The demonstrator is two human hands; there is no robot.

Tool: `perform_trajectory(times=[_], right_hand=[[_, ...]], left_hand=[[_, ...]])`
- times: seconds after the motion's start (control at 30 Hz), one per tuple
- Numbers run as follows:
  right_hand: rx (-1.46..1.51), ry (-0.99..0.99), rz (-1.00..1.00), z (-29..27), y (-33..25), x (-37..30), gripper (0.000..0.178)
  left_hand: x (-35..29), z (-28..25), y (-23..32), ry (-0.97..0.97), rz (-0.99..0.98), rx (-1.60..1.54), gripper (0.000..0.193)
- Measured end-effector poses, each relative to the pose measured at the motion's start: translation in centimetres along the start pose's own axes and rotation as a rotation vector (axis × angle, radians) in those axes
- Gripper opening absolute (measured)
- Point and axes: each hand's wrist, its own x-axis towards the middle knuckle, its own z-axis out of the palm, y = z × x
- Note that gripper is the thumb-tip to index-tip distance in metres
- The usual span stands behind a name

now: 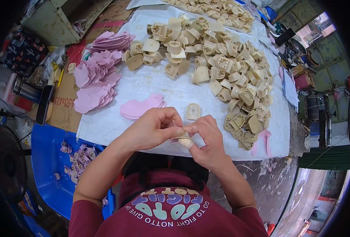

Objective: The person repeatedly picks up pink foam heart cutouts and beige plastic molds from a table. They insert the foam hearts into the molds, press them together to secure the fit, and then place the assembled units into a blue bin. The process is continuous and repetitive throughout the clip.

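Note:
Close to the table's near edge, both my hands meet over a beige plastic shoe heel (184,142) with a thin pink cover piece (174,140) against it. My left hand (153,128) has its fingertips pinched at the upper edge of the pink piece. Closed round the heel from the other side is my right hand (207,144), its thumb below and fingers above; they partly hide the heel. A single beige heel (193,111) lies just beyond my fingers. Left of it is a small stack of flat pink pieces (140,107).
A large heap of beige heels (238,67) covers the table's middle and right. Fanned pink stacks (98,73) lie at the left. Below them stands a blue tub (50,154) holding several pink-covered heels (79,160). A black fan (7,158) is at far left; two pink strips (263,142) lie right.

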Motion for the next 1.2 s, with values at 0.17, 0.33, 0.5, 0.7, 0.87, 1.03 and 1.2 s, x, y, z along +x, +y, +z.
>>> perform_trajectory(times=[0.17,0.33,0.5,0.7,0.87,1.03,1.2], right_hand=[[0.418,0.019,0.312,0.1,0.3,-0.7,0.023],[0.779,0.055,0.524,-0.6,-0.9,-0.5,0.023],[0.672,0.061,0.572,-0.1,-1.5,-0.5,0.020],[0.559,0.060,0.609,0.0,-1.5,-0.3,0.019],[0.396,0.023,0.496,0.4,-1.2,-0.5,0.021],[0.078,-0.099,0.231,-1.3,-1.8,0.3,0.035],[0.222,0.111,0.115,-1.8,-2.2,-0.5,0.090]], left_hand=[[0.3,1.1,-1.0,0.202,0.301,0.014,0.019],[-0.9,1.8,-1.9,0.128,0.243,-0.396,0.017],[-0.8,3.1,-1.0,0.279,0.483,-0.016,0.014],[-0.5,2.6,-0.9,0.337,0.461,0.273,0.009],[-1.0,3.6,-0.9,0.473,0.550,0.500,0.011],[-2.7,3.9,-1.6,0.318,0.443,-0.126,0.013],[-3.1,3.2,-1.4,0.461,0.707,0.011,0.017]])
